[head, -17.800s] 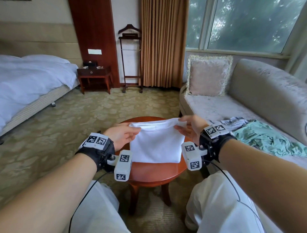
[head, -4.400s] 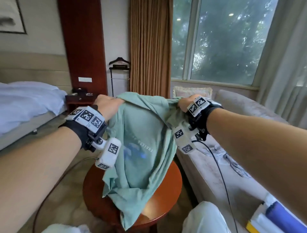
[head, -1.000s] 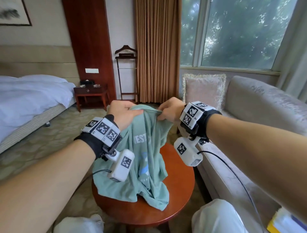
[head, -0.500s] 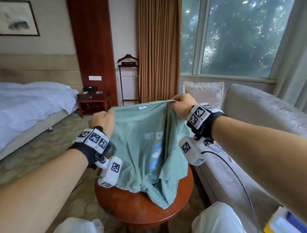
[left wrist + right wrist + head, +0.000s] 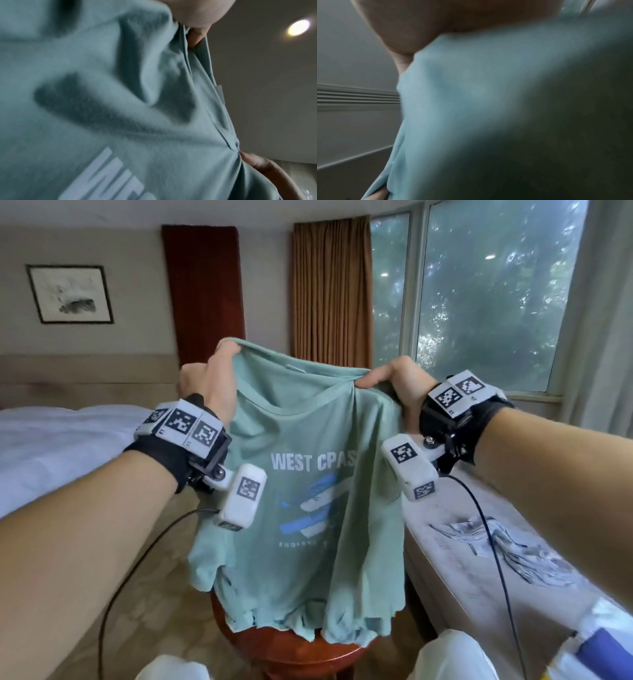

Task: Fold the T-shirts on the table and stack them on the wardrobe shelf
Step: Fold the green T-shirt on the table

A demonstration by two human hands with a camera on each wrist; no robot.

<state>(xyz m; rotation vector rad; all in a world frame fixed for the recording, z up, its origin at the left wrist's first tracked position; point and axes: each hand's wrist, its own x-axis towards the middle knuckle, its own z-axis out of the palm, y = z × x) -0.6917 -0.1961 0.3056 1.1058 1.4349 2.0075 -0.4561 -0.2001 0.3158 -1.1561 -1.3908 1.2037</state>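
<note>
A green T-shirt (image 5: 301, 508), printed front toward the camera, is held up by its shoulders above the round wooden table (image 5: 291, 652), gripped by the left hand (image 5: 212, 381) and pinched by the right hand (image 5: 397, 385), its hem draped over the table's far edge.

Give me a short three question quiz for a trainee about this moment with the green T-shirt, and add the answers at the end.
1. True or false: the green T-shirt lies folded flat on the round table.
2. Which hand holds the shirt higher? A) left hand B) right hand
3. Fill in: another crumpled garment lies on the ____.

Key:
1. False; both hands hold it up by the shoulders, its hem just reaching the table.
2. A.
3. Sofa.
</note>
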